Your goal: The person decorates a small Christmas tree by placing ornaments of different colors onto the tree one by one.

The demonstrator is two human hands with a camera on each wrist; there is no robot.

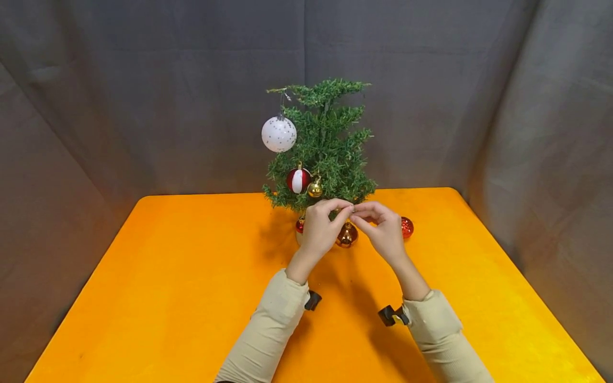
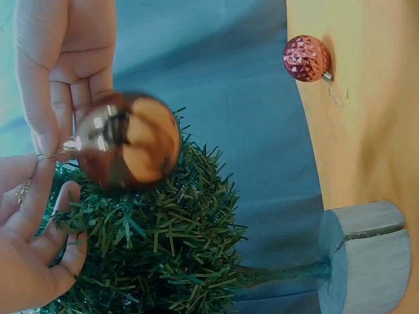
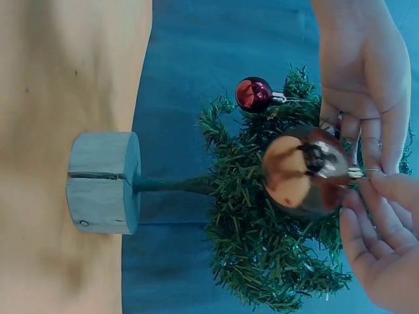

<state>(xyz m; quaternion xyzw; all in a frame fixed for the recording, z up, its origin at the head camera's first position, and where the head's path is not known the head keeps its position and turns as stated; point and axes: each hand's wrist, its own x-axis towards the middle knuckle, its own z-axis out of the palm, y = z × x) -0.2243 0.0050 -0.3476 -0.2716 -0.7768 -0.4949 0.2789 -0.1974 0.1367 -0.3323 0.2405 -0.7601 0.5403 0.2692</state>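
Note:
A shiny copper-brown bauble (image 1: 347,235) hangs below both hands, in front of the lower branches of a small artificial Christmas tree (image 1: 330,138). My left hand (image 1: 320,226) and my right hand (image 1: 384,230) meet above it, fingertips almost touching. In the left wrist view, the left thumb and forefinger pinch the bauble's thin gold cord (image 2: 23,191). The right hand's thumb and fingertips (image 3: 383,180) grip the same cord near the metal cap (image 3: 355,171). Whether the cord touches a branch is hidden behind the fingers.
On the tree hang a white speckled bauble (image 1: 279,134), a red-and-white one (image 1: 299,180), a small gold one (image 1: 315,188) and a small red one (image 3: 254,95). A red faceted bauble (image 2: 306,59) lies on the orange table (image 1: 191,276). The tree's base is a wooden block (image 3: 103,183).

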